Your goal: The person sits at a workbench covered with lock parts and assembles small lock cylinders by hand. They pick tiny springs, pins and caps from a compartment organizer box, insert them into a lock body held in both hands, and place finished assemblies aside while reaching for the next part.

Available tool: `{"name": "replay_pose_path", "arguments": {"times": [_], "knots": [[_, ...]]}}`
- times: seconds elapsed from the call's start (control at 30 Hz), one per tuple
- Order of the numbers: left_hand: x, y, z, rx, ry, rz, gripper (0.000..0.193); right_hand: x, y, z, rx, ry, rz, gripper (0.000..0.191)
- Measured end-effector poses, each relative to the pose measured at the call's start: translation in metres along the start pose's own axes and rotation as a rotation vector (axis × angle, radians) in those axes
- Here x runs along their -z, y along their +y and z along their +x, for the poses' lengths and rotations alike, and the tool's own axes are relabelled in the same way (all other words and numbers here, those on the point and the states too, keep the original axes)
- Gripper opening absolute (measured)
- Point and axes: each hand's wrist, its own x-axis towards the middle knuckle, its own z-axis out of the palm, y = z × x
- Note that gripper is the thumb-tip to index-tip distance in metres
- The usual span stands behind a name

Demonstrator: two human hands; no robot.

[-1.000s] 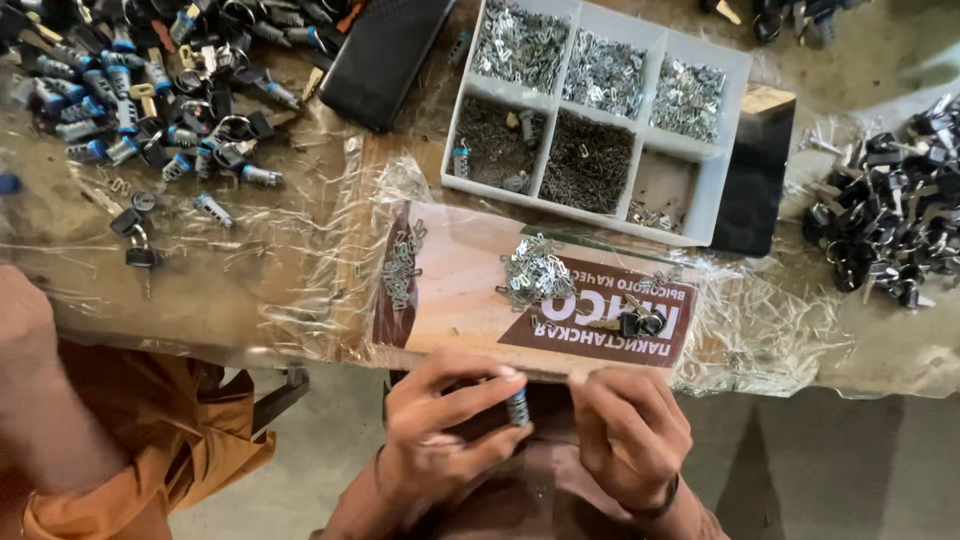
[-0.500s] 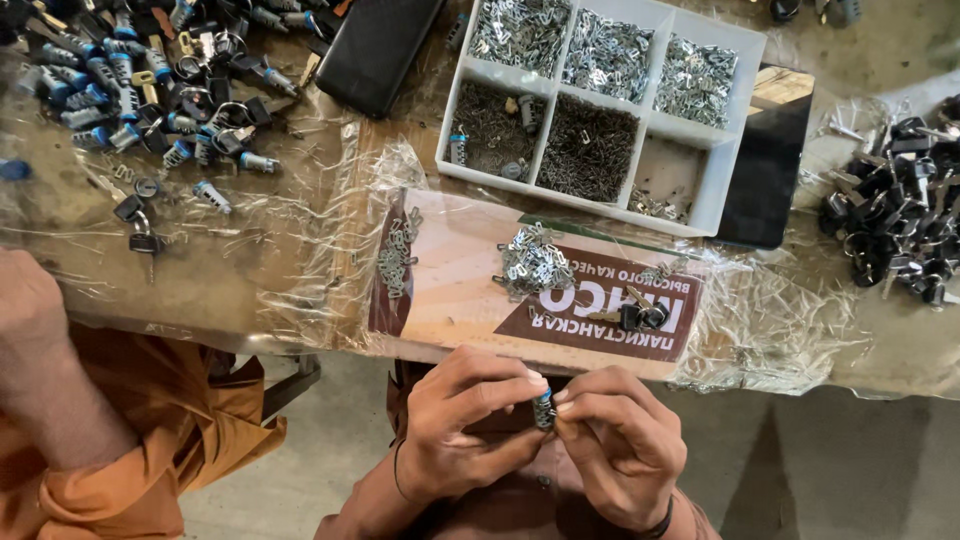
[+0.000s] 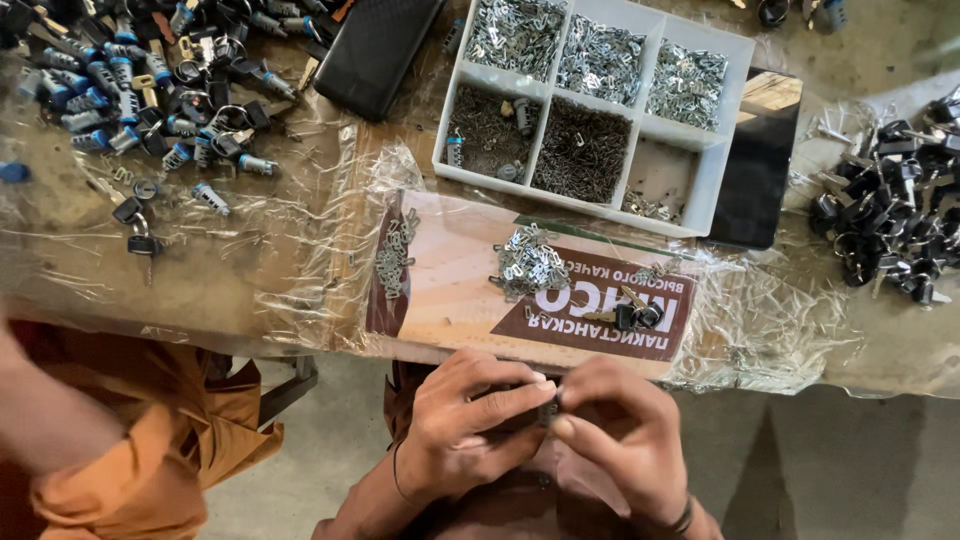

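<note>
My left hand (image 3: pixel 470 420) and my right hand (image 3: pixel 620 430) meet just below the table's near edge, fingertips pinched together on a small metal lock cylinder (image 3: pixel 548 408) that is mostly hidden between them. Right above my hands lies a flat cardboard sheet (image 3: pixel 450 290) under clear plastic. On it sit a loose heap of small silver metal plates (image 3: pixel 528 265), a row of plates (image 3: pixel 393 262) at its left end, and a black-headed key (image 3: pixel 636 316).
A white compartment tray (image 3: pixel 712 190) holds silver plates and tiny springs. Piles of lock cylinders lie at the far left (image 3: pixel 140 90) and far right (image 3: pixel 900 220). Two black phones (image 3: pixel 380 50) (image 3: pixel 760 160) flank the tray. Another person's orange sleeve (image 3: pixel 110 470) is at lower left.
My hands have closed in on each other, and the small lock cylinder that showed between them is now almost covered by my fingers. The view has shifted slightly.
</note>
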Motion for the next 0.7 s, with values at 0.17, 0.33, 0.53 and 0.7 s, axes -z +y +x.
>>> {"name": "replay_pose_path", "arguments": {"times": [0.17,0.33,0.53,0.7], "knots": [[0.0,0.0,-0.001,0.002,0.002,-0.039,0.043,0.002,0.006,0.008,-0.418,0.057,0.344,0.017],[0.007,-0.002,-0.001,0.029,0.085,-0.053,0.042,-0.015,0.004,0.021,0.251,0.249,-1.018,0.042],[0.011,-0.005,0.001,0.045,0.08,-0.046,0.043,-0.002,0.023,0.026,0.52,0.116,-1.167,0.043],[0.002,-0.006,0.001,0.056,0.081,-0.073,0.044,0.014,0.042,0.008,0.598,0.143,-0.744,0.018]]}}
